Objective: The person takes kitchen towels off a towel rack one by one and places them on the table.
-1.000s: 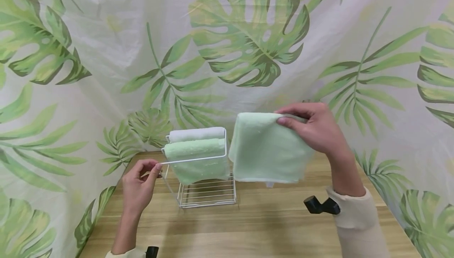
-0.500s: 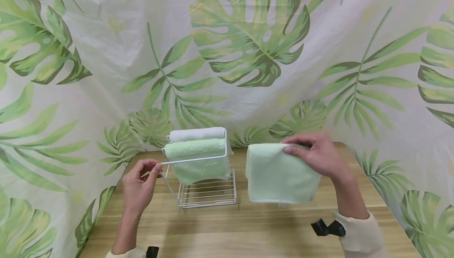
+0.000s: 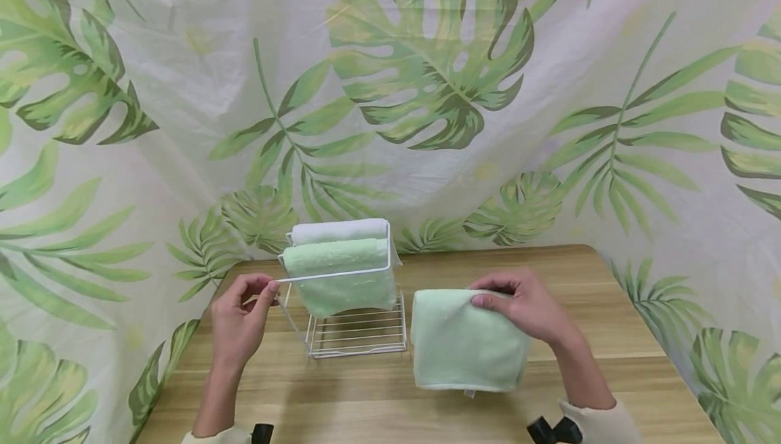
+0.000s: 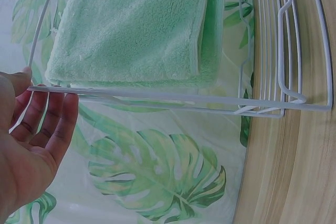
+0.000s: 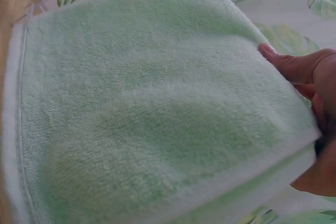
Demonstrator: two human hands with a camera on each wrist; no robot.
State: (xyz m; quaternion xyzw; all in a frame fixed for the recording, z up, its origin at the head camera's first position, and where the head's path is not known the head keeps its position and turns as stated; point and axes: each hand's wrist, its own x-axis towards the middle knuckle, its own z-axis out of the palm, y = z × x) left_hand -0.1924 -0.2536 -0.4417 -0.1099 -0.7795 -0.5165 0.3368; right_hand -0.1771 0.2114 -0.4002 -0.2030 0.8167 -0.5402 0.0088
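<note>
My left hand [image 3: 241, 318] pinches the front corner of a white wire rack [image 3: 360, 349] between thumb and fingers. In the left wrist view the fingertips [image 4: 71, 100] lie along the rack's white side wire. A green towel [image 3: 342, 278] hangs over a bar of the rack, with a white towel [image 3: 338, 230] draped on the bar behind it. To the right of the rack, my right hand [image 3: 525, 305] holds a folded pale green towel [image 3: 466, 346] by its top edge, thumb on the near side. That towel hangs down low over the table, a small tag at its bottom edge.
The rack stands on a wooden table [image 3: 366, 403], toward its back left. Behind the table hangs a leaf-printed curtain [image 3: 427, 179]. The rack's wire base shelf lies beneath the hanging towels.
The right hand has brought the folded towel down, from beside the rack's top toward the table in front, drifting right and then back left. The left hand and rack stay put.
</note>
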